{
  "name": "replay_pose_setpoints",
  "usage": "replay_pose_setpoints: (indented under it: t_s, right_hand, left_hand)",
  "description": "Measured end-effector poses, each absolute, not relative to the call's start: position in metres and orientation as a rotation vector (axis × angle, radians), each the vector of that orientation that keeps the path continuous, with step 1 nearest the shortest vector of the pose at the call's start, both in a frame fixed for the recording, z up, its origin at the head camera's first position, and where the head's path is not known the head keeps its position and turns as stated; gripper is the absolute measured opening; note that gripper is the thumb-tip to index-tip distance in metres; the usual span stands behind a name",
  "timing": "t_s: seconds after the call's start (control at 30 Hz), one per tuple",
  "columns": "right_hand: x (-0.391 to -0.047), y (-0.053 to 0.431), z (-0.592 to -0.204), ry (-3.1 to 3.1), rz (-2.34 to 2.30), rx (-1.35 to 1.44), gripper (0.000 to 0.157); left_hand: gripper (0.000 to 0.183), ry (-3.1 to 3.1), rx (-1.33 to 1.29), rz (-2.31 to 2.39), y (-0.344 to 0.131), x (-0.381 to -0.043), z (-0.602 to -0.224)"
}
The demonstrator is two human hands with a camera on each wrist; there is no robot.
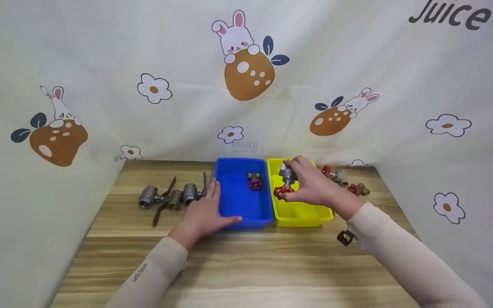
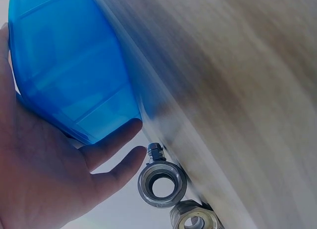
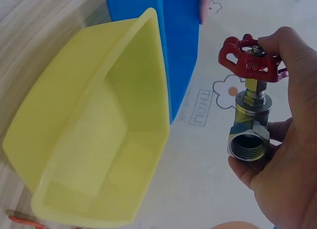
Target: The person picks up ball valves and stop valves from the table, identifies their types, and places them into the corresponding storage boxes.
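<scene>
In my right hand [image 1: 315, 184] I grip a gate valve [image 3: 250, 110] with a steel body and a red handwheel, held over the yellow bin [image 1: 300, 222]. The right wrist view shows the thumb on the handwheel and fingers behind the threaded body. My left hand [image 1: 203, 214] rests against the left side of the blue bin [image 1: 244, 164], its fingers fairly straight and the thumb along the front rim. Inside the blue bin, toward the back right, lies a small brass valve [image 1: 255, 183] with a red handwheel.
Left of the blue bin lie several lever ball valves [image 1: 148, 196]. Beyond my right wrist are a red-handled valve [image 1: 335, 174] and a brass valve [image 1: 359, 189]. A dark metal piece [image 1: 346, 238] sits near my right sleeve. A printed cloth [image 1: 178, 128] hangs behind the wooden table [image 1: 246, 265].
</scene>
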State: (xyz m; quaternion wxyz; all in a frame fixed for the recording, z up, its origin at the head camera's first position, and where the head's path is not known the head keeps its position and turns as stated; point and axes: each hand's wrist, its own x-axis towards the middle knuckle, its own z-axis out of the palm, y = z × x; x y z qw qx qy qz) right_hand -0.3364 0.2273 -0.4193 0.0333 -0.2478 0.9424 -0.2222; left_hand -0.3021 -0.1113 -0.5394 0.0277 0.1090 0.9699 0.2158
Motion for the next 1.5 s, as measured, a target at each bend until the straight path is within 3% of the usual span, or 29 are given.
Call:
replay_pose_setpoints:
  t_s: [0.33,1.5]
  right_hand:
    - [-0.340,0.206,-0.412,2.865,-0.671,-0.855,0.107]
    - [-0.362,0.146,-0.404,2.792,-0.596,-0.984,0.103]
  left_hand:
    - [0.139,3.011,0.347,0.677,-0.111,-0.301,-0.537]
    - [0.140,2.987,0.333,0.676,-0.111,-0.301,-0.537]
